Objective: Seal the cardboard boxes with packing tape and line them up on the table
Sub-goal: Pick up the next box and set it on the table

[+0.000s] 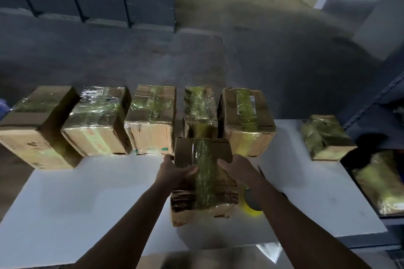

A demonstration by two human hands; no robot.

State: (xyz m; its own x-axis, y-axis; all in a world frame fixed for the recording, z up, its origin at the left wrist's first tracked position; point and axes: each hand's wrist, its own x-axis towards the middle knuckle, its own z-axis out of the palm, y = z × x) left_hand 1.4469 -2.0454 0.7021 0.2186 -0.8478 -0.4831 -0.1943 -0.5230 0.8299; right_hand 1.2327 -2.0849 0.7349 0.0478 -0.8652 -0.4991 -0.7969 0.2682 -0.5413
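The person is gripping a taped box (203, 181) between both hands over the middle of the white bench (87, 192). The left hand (175, 173) is clasping the box's left side, its thumb lying across the top toward the glossy strip of tape running lengthwise down the lid. The right hand (237, 170) is clasping the opposite side, fingers curling over the top edge. The box is sitting squarely between the two hands, which are clamped on it with its width keeping them apart. Whether its underside is resting on the bench cannot be told.

Its far end is lying just in front of a row of five taped boxes standing along the bench's far edge: a first box (37, 128) at the left end, a second box (96, 120), a third box (150, 120), a narrow fourth box (200, 111) directly behind the held one, and a fifth box (246, 122). A small box (325, 137) is standing well apart at the right end.

A yellow tape roll (253, 207) is lying on the bench just beside the held box, partly hidden under the right forearm.
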